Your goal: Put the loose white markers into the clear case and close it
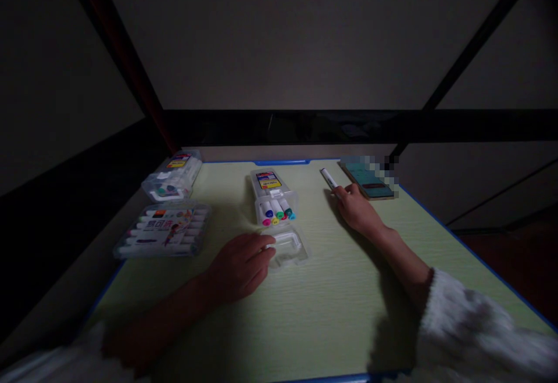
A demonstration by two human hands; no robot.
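Note:
A white marker lies slanted under the fingers of my right hand, which pinches its near end at the right of the table. At the center stands a clear plastic marker case with a yellow and blue label. Its near end is open, and several markers show colored ends there. The case's clear lid lies folded out on the tabletop. My left hand has its thumb and fingers closed on the lid's left edge. The fingertips' undersides are hidden.
Two more marker cases, a tall one and a flat one, are at the table's left edge. A phone-like flat object, partly pixelated, lies at the far right. The pale green table has a blue rim; a wall stands behind it.

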